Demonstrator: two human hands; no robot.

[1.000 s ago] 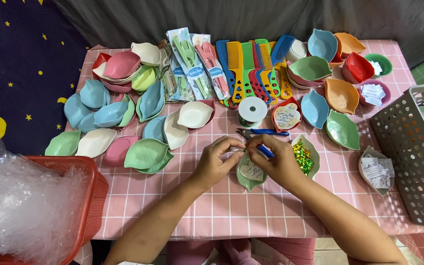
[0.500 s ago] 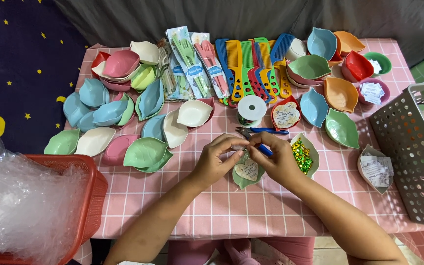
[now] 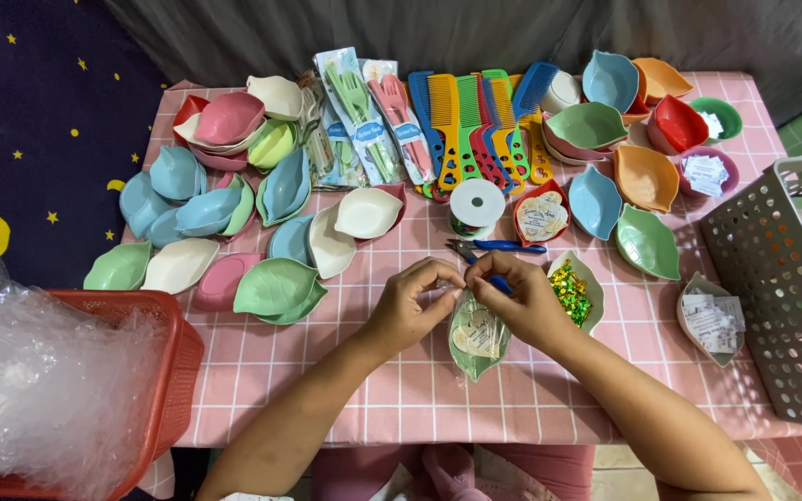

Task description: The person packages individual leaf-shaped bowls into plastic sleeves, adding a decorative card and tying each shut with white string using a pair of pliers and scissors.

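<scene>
A green leaf-shaped dish (image 3: 476, 337) wrapped in clear plastic, with a pale heart-shaped card inside, lies on the pink checked tablecloth (image 3: 401, 390). My left hand (image 3: 411, 304) and my right hand (image 3: 516, 299) meet just above its top end, fingertips pinched together on the gathered plastic wrap. A blue-handled item shows under my right fingers. Blue-handled scissors (image 3: 497, 248) lie just beyond my hands, beside a spool of ribbon (image 3: 475, 206).
Many pastel leaf dishes (image 3: 278, 288) cover the left and right of the table. Coloured combs (image 3: 475, 125) and packed cutlery (image 3: 359, 116) lie at the back. A dish of gold-green candies (image 3: 572, 290), a red basket of plastic bags (image 3: 58, 390) and a grey perforated basket (image 3: 782, 297) flank me.
My fingers have shifted slightly on the wrap at the dish's top end; the dish and everything else stay in place.
</scene>
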